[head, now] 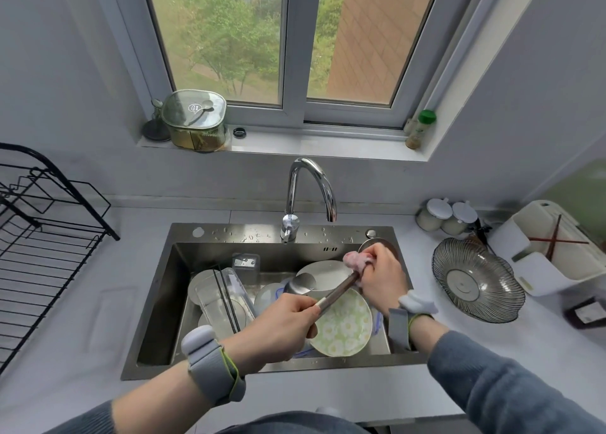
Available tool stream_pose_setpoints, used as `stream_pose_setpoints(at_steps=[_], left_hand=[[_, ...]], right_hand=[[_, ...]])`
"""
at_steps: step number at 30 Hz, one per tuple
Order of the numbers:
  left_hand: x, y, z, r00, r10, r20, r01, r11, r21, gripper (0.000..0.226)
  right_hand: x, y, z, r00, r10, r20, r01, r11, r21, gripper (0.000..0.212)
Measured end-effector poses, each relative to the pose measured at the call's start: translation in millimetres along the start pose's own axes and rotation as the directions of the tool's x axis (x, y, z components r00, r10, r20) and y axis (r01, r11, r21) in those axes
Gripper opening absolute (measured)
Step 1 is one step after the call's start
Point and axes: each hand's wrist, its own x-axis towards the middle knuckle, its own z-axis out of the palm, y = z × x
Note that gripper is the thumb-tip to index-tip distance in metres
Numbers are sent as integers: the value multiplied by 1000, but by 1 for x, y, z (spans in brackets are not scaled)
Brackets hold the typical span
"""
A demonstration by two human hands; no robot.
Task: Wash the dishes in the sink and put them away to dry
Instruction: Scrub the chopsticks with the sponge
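Note:
Over the steel sink (157, 302) my left hand (278, 325) grips the near end of a brown, white-tipped pair of chopsticks (337, 292). My right hand (380, 276) holds a pink cloth (355, 259) wrapped round their far end. Below lie a green flowered plate (344, 328), a white plate (328, 269), a metal spoon (303, 282), a clear container (216, 289) with black chopsticks (226, 299) across it, and more dishes partly hidden under my hands.
A chrome faucet (311, 187) arches over the sink's back edge. A black wire drying rack (42, 236) stands on the left counter. To the right are a ribbed glass bowl (475, 279), a white utensil holder (557, 250) and two lidded jars (446, 217). A glass container (193, 118) sits on the windowsill.

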Motion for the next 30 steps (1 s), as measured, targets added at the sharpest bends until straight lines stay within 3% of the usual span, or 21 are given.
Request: stream_pose_setpoints(at_steps=[4, 8, 11, 14, 16, 20, 26, 30], left_hand=[[0, -1, -6, 996, 74, -54, -60, 970, 237, 33], [4, -4, -9, 966, 241, -97, -156, 835, 527, 24], [3, -9, -14, 944, 313, -104, -187, 768, 613, 19], [-4, -6, -17, 923, 381, -59, -229, 665, 711, 41], [-8, -4, -17, 906, 420, -51, -247, 623, 742, 44], [-16, -2, -16, 884, 464, -62, -249, 578, 777, 47], [-17, 1, -12, 863, 499, -83, -261, 580, 772, 45], [5, -7, -6, 889, 448, -91, -252, 647, 719, 44]], right_hand=[[-29, -22, -1, 992, -102, 80, 98, 993, 60, 11], [-53, -46, -1, 935, -302, 185, 281, 951, 131, 7], [-48, -47, -4, 882, -421, 212, 416, 907, 69, 8], [-20, -26, -9, 872, -439, 219, 470, 875, -116, 12], [5, -7, -15, 918, -355, 175, 386, 901, -196, 14], [47, 32, -32, 996, -59, 65, 71, 979, -194, 15], [35, 104, -43, 937, 298, 183, -266, 947, -179, 8], [21, 146, -52, 917, 369, 152, -327, 914, -242, 10]])
